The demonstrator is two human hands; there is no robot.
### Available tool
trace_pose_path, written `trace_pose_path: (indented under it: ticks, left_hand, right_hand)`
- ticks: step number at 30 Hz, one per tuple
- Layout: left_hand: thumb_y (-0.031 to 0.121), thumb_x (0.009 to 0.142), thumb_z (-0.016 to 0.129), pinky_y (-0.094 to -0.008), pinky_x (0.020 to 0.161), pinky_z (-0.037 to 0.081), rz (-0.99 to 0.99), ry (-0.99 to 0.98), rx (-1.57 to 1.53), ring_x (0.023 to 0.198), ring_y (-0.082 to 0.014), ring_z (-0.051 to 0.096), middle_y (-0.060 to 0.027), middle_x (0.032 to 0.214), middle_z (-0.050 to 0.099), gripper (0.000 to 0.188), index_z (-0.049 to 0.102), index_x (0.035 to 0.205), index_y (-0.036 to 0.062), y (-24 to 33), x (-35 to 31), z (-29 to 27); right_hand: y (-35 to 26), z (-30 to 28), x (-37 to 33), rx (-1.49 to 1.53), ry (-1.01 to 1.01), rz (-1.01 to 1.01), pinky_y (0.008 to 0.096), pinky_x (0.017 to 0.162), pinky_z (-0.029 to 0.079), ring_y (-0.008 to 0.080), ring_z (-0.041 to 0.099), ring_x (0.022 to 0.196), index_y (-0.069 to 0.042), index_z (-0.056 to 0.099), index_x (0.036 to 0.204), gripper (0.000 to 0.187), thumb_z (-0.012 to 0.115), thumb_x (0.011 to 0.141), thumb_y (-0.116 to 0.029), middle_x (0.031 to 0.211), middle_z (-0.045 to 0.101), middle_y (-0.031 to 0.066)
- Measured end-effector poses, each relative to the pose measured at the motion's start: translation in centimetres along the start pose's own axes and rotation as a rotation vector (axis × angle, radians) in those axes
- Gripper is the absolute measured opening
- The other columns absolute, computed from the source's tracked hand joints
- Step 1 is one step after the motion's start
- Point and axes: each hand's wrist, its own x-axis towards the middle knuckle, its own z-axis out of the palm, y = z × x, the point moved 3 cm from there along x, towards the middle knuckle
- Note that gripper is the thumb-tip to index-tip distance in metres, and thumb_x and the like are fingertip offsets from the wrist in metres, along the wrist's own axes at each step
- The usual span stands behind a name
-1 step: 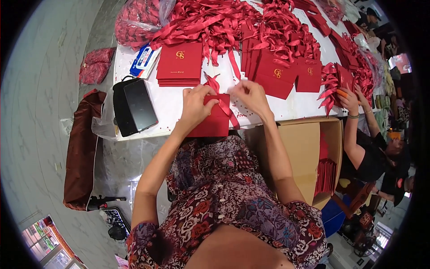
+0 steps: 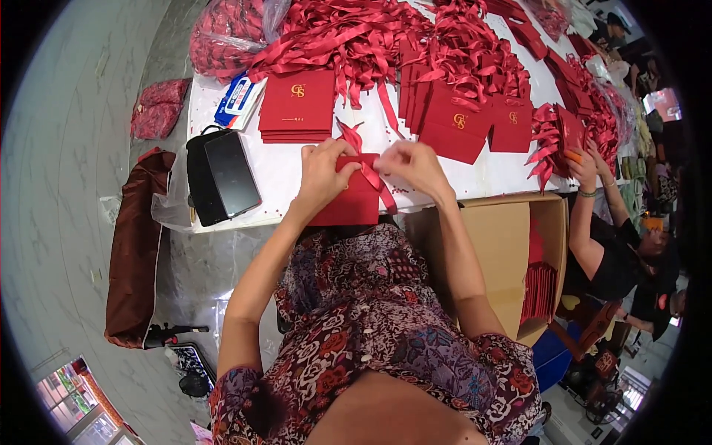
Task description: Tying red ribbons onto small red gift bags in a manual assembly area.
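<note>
A red paper bag point(image 2: 354, 206) with a gold mark lies flat at the table's front edge, before my body. A red satin ribbon point(image 2: 371, 178) crosses its upper part, one tail hanging over its right side and another reaching past the top. My left hand point(image 2: 322, 172) rests over the bag's upper left, thumb and fingers closed on the ribbon. At the upper right edge, my right hand point(image 2: 417, 165) has its fingers pinched together close to the ribbon. What lies between those fingertips is too small to make out.
Stacked red bags point(image 2: 297, 104) stand beyond my left hand, more ribboned bags point(image 2: 456, 122) beyond my right. Ribbons point(image 2: 334, 44) pile up behind. A phone point(image 2: 231, 174) lies on a black case at left. An open carton point(image 2: 486, 259) stands right. A co-worker's hand point(image 2: 584, 169) handles red bags.
My right hand has shifted slightly left and down, its fingertips now nearer the ribbon. My left hand and the bag have barely moved.
</note>
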Motion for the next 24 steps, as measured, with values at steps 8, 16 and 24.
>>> trace_pose_path:
  ticks: [8,16,24]
  left_hand:
    - [0.021,0.082,0.074,-0.0403,0.082,0.035,0.168,0.270,0.268,0.092,-0.0280,0.058,-0.0071,0.094,0.065,0.021,0.064,0.096,0.0101,0.9,1.3,0.6]
    - [0.016,0.097,0.058,-0.0335,0.065,0.050,-0.330,0.053,-0.763,0.071,-0.0217,0.067,-0.0144,0.082,0.068,0.032,0.044,0.119,-0.0030,2.8,-3.4,6.1]
    - [0.009,0.100,0.049,-0.0257,0.066,0.046,-0.370,-0.259,-0.560,0.071,-0.0097,0.057,-0.0041,0.077,0.060,0.012,0.049,0.110,0.0026,1.2,-6.5,2.5]
  right_hand:
    - [-0.2,0.8,-2.0,0.023,-0.234,0.040,0.0312,0.055,0.043,0.0134,0.052,0.054,-0.001,0.064,0.069,0.039,0.075,0.083,-0.036,0.055,0.054,0.0034]
    - [-0.2,3.0,0.4,0.387,-0.027,0.091,0.0220,0.053,0.038,0.0028,0.049,0.059,-0.001,0.063,0.072,0.029,0.072,0.089,-0.022,0.060,0.057,-0.0020]
    - [2.0,0.1,0.0,-0.321,0.104,0.023,0.0444,0.064,0.049,0.0350,0.065,0.073,-0.001,0.064,0.079,0.029,0.074,0.082,-0.027,0.075,0.065,0.0128]
